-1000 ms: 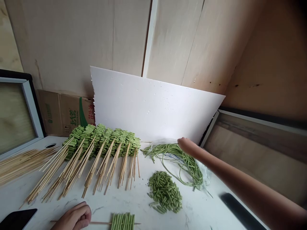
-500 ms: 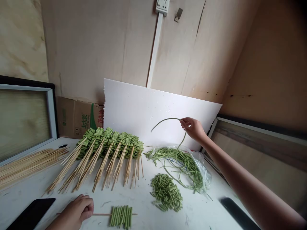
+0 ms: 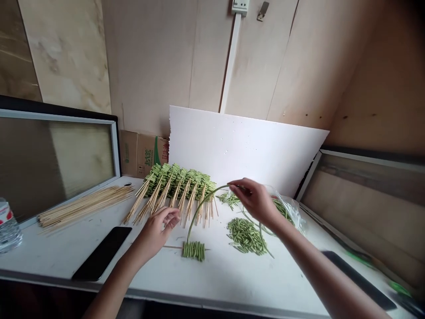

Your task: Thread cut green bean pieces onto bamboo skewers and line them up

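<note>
Pinched in my right hand [image 3: 254, 197] is a long green bean [image 3: 202, 201], which arcs down to the left and hangs near the skewered beans. My left hand [image 3: 164, 226] is raised over the table with curled fingers apart, holding nothing. Below it a bean skewer [image 3: 194, 251] lies flat, short bean pieces side by side on a wooden stick. Right of it is a heap of cut bean pieces [image 3: 246, 236]. Behind my right hand, long beans [image 3: 282, 210] lie in a clear plastic bag [image 3: 297, 212], partly hidden.
Finished bean skewers [image 3: 179, 179] are stacked at the back, sticks forward. Bare sticks [image 3: 86, 204] lie to the left. A black phone [image 3: 102, 252], a water bottle [image 3: 8, 228] and another dark slab [image 3: 358, 279] rest on the white table [image 3: 232, 283]. A white board [image 3: 245, 146] stands behind.
My right hand has moved down and left with the long bean. My left hand has let go of the skewer's stick, lifted and opened. The view has shifted left and shows more of the table.
</note>
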The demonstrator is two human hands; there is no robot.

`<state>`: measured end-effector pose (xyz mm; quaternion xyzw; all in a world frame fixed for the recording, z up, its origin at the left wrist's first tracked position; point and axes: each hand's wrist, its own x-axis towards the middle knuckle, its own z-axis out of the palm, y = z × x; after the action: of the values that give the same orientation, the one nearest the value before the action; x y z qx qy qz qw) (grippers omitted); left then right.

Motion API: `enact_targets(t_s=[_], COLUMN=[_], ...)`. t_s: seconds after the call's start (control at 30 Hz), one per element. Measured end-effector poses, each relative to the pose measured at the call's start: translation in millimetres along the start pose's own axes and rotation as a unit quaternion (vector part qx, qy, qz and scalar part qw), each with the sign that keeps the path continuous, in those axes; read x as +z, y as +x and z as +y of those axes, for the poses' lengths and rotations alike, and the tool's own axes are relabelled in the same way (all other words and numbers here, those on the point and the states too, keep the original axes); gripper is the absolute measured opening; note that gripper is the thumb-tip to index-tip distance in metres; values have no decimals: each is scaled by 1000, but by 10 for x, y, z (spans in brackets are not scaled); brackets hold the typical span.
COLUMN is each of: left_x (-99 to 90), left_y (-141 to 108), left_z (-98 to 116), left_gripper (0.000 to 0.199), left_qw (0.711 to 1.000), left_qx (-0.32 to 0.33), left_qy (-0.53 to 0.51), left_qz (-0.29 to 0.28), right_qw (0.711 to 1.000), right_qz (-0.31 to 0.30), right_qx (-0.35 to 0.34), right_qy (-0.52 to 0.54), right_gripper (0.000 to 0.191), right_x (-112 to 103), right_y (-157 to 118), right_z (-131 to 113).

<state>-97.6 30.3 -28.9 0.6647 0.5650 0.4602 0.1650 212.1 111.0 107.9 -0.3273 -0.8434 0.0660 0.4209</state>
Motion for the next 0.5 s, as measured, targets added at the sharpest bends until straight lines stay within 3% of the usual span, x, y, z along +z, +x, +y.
enact_targets(t_s=[0.17,0.3,0.4,0.5], left_x=[198,344,355,264], left_y=[-118,-166,-151,-107], left_z=[351,500,515,419], left_gripper=[56,46,48,45], left_qw=[985,973,977,990], left_qx=[-23,-3,9,20], left_qy=[-141,-184,-164,-108], left_qz=[-94,-140,-138,-90], right_qw=[997,994,995,992], right_qz=[-47,-60,-58,-107], right_qx=[-35,-57,-49,-1], right_qy=[43,66,68,68], right_gripper=[27,29,32,37], right_x=[303,383,323,150], right_y=[-304,-403,-446,-532], right_z=[-227,-376,-425,-343])
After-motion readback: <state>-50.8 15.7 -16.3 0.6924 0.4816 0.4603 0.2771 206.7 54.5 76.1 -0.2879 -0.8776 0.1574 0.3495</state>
